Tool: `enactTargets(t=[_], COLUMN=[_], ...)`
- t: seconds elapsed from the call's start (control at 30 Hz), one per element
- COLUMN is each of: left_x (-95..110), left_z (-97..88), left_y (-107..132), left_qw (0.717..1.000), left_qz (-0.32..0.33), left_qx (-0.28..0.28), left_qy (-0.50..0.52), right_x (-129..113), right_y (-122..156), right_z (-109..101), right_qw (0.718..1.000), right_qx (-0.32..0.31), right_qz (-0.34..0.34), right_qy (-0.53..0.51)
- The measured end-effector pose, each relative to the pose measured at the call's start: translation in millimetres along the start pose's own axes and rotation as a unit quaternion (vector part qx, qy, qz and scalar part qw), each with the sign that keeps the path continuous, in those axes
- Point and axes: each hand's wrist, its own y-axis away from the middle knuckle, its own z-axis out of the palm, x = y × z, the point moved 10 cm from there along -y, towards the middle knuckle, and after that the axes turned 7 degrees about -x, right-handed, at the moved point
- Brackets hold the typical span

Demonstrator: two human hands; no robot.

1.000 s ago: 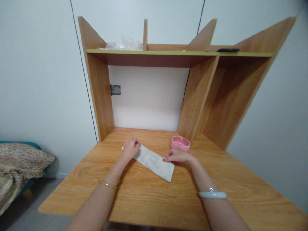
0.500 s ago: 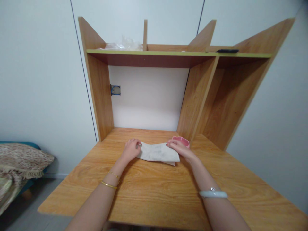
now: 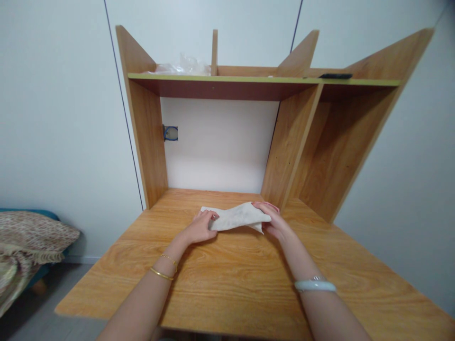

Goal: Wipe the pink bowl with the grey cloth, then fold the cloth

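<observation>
Wood-grain tabletop (image 3: 227,284) in front of me, pushed up to a plain white wall (image 3: 53,118), with a matching hutch (image 3: 289,142) standing at the back. Main thing is a whitish folded cloth (image 3: 236,217) with faint grey smudges, sitting toward the back of the tabletop, stretched between both hands. Its right part looks lifted off the wood, and a loose under-layer pokes out below near that end.

Left hand (image 3: 202,227) has its grip closed around the left end, thumb on the near side, fingers curled over, and a corner of the fabric sticks out past them. Right hand (image 3: 273,222) is clamped on the other end, fingertips up along the far edge; its thumb is mostly hidden. Just behind that hand you can spot a sliver of a pink bowl (image 3: 276,207), mostly covered.

Jewelry-wise: gold bangle (image 3: 161,274) and thin gold chain (image 3: 169,259) on the left arm, pale green bangle (image 3: 315,286) on the right.

Further out, there's a crumpled clear plastic bag (image 3: 185,66) on the hutch's upper shelf, plus some flat black item (image 3: 336,76) toward the right, too small to make out. Blue-edged wall box (image 3: 171,133) sits behind. Off to the left, a fringed patterned blanket (image 3: 35,237) drapes over something teal.
</observation>
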Motion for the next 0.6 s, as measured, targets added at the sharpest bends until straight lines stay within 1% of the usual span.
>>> enactTargets(t=[0.1,0.23,0.4,0.5,0.6], left_x=[-1,-1,-4,-5,-6], left_z=[2.7,3.3,2.7,1.2,-1.9], left_y=[0,0,-1,-1,-2], left_qw=[1.0,1.0,1.0,0.999,0.995], left_qz=[-0.004,-0.008,-0.013,-0.005,0.005], left_qx=[-0.009,-0.007,0.013,0.031,0.054], left_qy=[-0.01,-0.016,-0.008,0.025,0.087], right_x=[0,1,-1,-19,-53], right_y=[1,0,-2,-6,-9], right_z=[2,5,21,37,56], right_qw=[0.999,0.998,0.993,0.987,0.969], right_qx=[-0.003,-0.015,-0.052,-0.07,-0.101], right_qz=[0.0,0.005,0.033,0.024,-0.013], right_qy=[-0.043,-0.055,-0.098,-0.142,-0.227])
